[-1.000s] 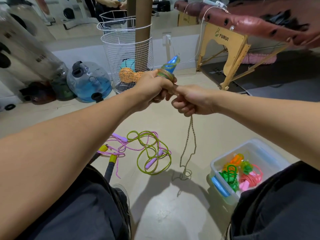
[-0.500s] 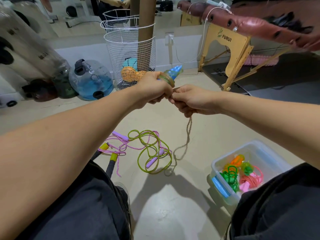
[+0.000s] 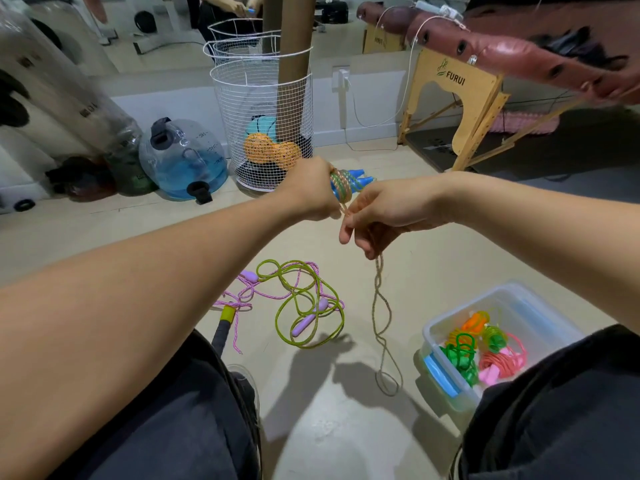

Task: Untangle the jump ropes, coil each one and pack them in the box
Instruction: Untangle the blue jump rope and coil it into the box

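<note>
The left hand [image 3: 308, 188] is closed around the blue plastic handles [image 3: 356, 176] of a thin, tan-and-green speckled jump rope [image 3: 379, 306], with several turns of cord already wound round them. The right hand [image 3: 377, 213] pinches the same cord just below the wraps; from there the slack hangs in a loose twisted double strand down to the floor [image 3: 346, 427], ending in a small loop.

The cord looks light, limp and fairly slick, so it will likely kink and spring off the handles unless each turn is kept taut. The best hold seems to be close to the winding, letting the tail slide through the fingers.

Further out on the floor lies a tangle of a yellow-green glossy rope [image 3: 304, 306] and a pink braided rope with lilac handles [image 3: 304, 325], apparently not yet sorted.

Near the person's right knee stands a clear plastic box [image 3: 450, 396] with a blue latch. It holds coiled ropes in green, orange, yellow-green and pink, with room left at its far end.
</note>
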